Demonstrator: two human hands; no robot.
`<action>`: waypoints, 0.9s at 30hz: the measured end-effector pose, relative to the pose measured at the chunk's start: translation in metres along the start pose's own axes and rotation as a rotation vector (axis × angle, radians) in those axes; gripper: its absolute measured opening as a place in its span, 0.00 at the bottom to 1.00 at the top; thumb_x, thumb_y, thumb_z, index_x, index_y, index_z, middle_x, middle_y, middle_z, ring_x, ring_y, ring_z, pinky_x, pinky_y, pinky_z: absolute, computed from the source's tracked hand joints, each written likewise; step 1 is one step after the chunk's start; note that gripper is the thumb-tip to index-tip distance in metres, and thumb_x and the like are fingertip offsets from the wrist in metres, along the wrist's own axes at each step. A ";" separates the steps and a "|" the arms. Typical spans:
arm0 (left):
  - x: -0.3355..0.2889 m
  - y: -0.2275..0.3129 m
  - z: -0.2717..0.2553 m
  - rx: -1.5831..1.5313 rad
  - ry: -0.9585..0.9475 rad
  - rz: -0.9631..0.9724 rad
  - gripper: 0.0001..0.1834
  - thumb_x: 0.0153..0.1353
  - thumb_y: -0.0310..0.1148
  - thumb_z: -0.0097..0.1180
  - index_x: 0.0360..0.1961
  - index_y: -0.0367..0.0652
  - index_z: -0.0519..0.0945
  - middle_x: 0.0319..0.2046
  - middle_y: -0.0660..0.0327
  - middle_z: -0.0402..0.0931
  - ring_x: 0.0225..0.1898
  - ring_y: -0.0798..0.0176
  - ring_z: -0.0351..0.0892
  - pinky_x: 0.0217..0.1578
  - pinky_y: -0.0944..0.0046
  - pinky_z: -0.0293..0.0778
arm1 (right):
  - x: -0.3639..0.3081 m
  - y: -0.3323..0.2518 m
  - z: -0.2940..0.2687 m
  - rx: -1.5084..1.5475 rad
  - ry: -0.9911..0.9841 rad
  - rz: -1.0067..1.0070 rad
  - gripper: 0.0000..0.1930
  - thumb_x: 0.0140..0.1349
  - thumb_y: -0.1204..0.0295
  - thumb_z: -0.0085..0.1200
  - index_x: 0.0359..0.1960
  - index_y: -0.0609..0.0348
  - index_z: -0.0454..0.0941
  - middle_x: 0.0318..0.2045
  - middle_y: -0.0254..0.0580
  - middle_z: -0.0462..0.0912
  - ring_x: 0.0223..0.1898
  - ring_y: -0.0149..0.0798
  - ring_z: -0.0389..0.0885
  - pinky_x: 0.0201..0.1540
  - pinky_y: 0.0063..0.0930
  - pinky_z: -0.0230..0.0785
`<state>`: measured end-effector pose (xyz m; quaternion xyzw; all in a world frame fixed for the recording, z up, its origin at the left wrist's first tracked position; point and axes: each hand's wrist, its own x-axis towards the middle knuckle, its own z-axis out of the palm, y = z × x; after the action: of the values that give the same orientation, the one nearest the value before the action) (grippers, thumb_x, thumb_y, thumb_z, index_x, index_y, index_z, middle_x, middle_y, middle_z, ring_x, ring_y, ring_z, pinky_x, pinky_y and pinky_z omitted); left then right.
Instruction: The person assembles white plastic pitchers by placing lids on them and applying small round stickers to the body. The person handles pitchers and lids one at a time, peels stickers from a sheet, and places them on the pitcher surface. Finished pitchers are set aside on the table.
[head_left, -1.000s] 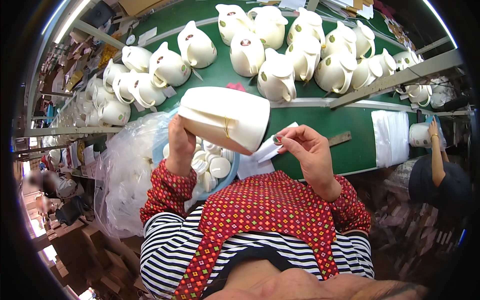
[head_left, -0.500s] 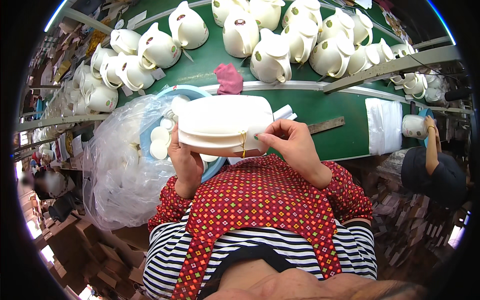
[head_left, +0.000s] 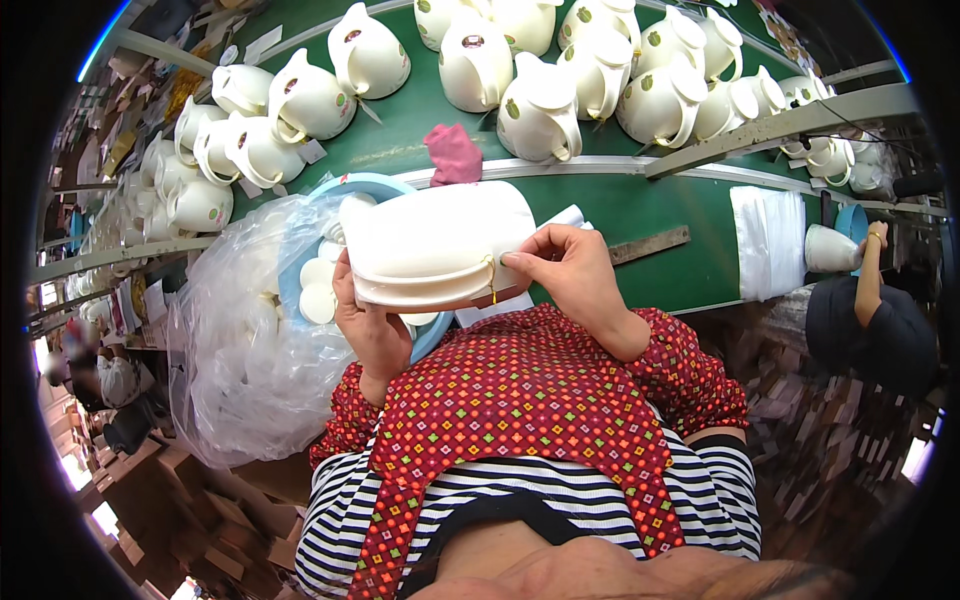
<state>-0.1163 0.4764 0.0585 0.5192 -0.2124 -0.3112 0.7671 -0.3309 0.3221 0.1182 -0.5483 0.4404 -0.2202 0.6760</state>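
At the green bench point(head_left: 680, 275), left hand point(head_left: 375, 330) clamped on white jug point(head_left: 440, 230), right hand point(head_left: 575, 280), pinched together, now against its side

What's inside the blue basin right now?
Flat, round white pieces show in the blue basin. The cream jug and left hand cover much of it, so whatever lies behind them or deeper can't be seen.

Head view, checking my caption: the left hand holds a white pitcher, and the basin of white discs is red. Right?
The head view shows the basin of white discs as light blue, not red; the left hand does hold a white pitcher.
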 end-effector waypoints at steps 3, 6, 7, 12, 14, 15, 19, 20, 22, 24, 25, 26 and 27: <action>-0.001 0.002 0.004 -0.013 0.007 0.027 0.20 0.75 0.36 0.59 0.61 0.32 0.78 0.74 0.55 0.60 0.64 0.62 0.75 0.62 0.62 0.76 | 0.003 -0.003 -0.002 -0.024 -0.015 0.026 0.08 0.63 0.75 0.70 0.34 0.69 0.85 0.28 0.38 0.87 0.30 0.26 0.84 0.35 0.20 0.75; -0.001 0.004 0.007 -0.028 0.012 0.041 0.21 0.75 0.35 0.59 0.62 0.32 0.77 0.74 0.55 0.60 0.65 0.63 0.75 0.62 0.61 0.77 | 0.006 -0.003 -0.005 -0.041 -0.009 0.054 0.10 0.61 0.73 0.72 0.34 0.69 0.85 0.28 0.39 0.87 0.30 0.26 0.83 0.35 0.20 0.75; -0.001 0.003 0.009 -0.032 0.015 0.042 0.21 0.75 0.35 0.59 0.62 0.32 0.77 0.74 0.56 0.60 0.65 0.63 0.75 0.62 0.61 0.77 | 0.008 -0.005 -0.007 -0.087 0.000 0.071 0.11 0.61 0.72 0.73 0.36 0.68 0.85 0.29 0.39 0.87 0.31 0.26 0.84 0.35 0.20 0.75; 0.001 0.001 0.001 -0.031 0.032 -0.008 0.24 0.77 0.37 0.55 0.67 0.34 0.73 0.67 0.56 0.71 0.61 0.62 0.79 0.62 0.60 0.77 | 0.019 0.004 -0.021 -0.370 0.045 0.099 0.26 0.56 0.65 0.78 0.51 0.66 0.81 0.43 0.45 0.86 0.41 0.29 0.85 0.39 0.22 0.78; 0.001 -0.001 -0.001 -0.060 0.008 -0.053 0.26 0.76 0.36 0.57 0.69 0.33 0.71 0.69 0.57 0.68 0.63 0.62 0.77 0.63 0.60 0.76 | 0.026 0.022 -0.029 -0.111 0.012 0.005 0.35 0.53 0.60 0.79 0.58 0.64 0.77 0.48 0.48 0.84 0.48 0.32 0.85 0.43 0.25 0.79; 0.002 0.000 0.000 -0.058 -0.003 -0.075 0.27 0.77 0.37 0.57 0.70 0.33 0.70 0.68 0.57 0.70 0.63 0.62 0.77 0.63 0.60 0.75 | 0.028 0.024 -0.029 -0.069 0.009 -0.002 0.36 0.54 0.59 0.79 0.60 0.64 0.76 0.50 0.49 0.83 0.50 0.34 0.85 0.45 0.27 0.79; 0.001 -0.005 0.011 -0.088 0.023 -0.090 0.32 0.76 0.40 0.57 0.73 0.33 0.66 0.62 0.58 0.77 0.63 0.63 0.77 0.63 0.60 0.75 | 0.027 0.022 -0.007 -0.177 -0.047 -0.050 0.41 0.59 0.63 0.75 0.69 0.66 0.68 0.58 0.50 0.80 0.59 0.39 0.80 0.63 0.35 0.73; 0.002 -0.004 0.014 -0.084 0.014 -0.084 0.34 0.75 0.43 0.59 0.73 0.33 0.65 0.64 0.58 0.75 0.62 0.63 0.77 0.64 0.61 0.75 | 0.028 0.017 -0.005 -0.121 -0.068 -0.023 0.41 0.60 0.63 0.74 0.70 0.66 0.67 0.59 0.51 0.80 0.60 0.39 0.79 0.64 0.35 0.72; 0.014 0.002 0.014 -0.038 0.006 -0.051 0.36 0.75 0.45 0.59 0.74 0.33 0.64 0.64 0.58 0.75 0.62 0.63 0.77 0.64 0.61 0.74 | 0.034 0.011 -0.002 -0.023 -0.124 -0.044 0.42 0.60 0.64 0.74 0.72 0.67 0.65 0.59 0.51 0.81 0.60 0.39 0.79 0.64 0.34 0.72; 0.027 0.008 0.008 -0.021 -0.023 -0.038 0.38 0.74 0.47 0.60 0.74 0.33 0.64 0.64 0.58 0.74 0.63 0.63 0.77 0.64 0.62 0.74 | 0.041 0.011 -0.005 0.063 -0.187 -0.137 0.43 0.60 0.64 0.74 0.72 0.69 0.64 0.58 0.52 0.82 0.60 0.39 0.80 0.62 0.33 0.73; 0.036 0.012 0.004 -0.021 -0.034 -0.026 0.37 0.74 0.46 0.60 0.74 0.33 0.65 0.65 0.58 0.74 0.63 0.63 0.77 0.64 0.62 0.73 | 0.046 0.010 -0.006 0.109 -0.206 -0.107 0.43 0.61 0.66 0.74 0.73 0.68 0.64 0.59 0.52 0.82 0.59 0.39 0.81 0.62 0.33 0.74; 0.049 0.016 0.005 -0.026 -0.047 -0.016 0.37 0.74 0.46 0.60 0.73 0.32 0.65 0.65 0.58 0.74 0.63 0.63 0.77 0.64 0.62 0.73 | 0.050 0.011 -0.006 0.150 -0.220 -0.074 0.42 0.61 0.68 0.73 0.73 0.68 0.63 0.59 0.52 0.82 0.59 0.39 0.81 0.61 0.33 0.75; 0.062 0.018 0.005 -0.032 -0.061 -0.005 0.36 0.74 0.46 0.60 0.73 0.32 0.65 0.65 0.58 0.74 0.63 0.63 0.76 0.64 0.62 0.73 | 0.056 0.013 -0.008 0.190 -0.234 -0.043 0.42 0.62 0.69 0.72 0.74 0.67 0.63 0.59 0.52 0.81 0.59 0.38 0.81 0.61 0.33 0.75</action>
<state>-0.0705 0.4352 0.0771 0.4978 -0.2293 -0.3320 0.7677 -0.3111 0.2779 0.0866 -0.5130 0.3242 -0.2100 0.7666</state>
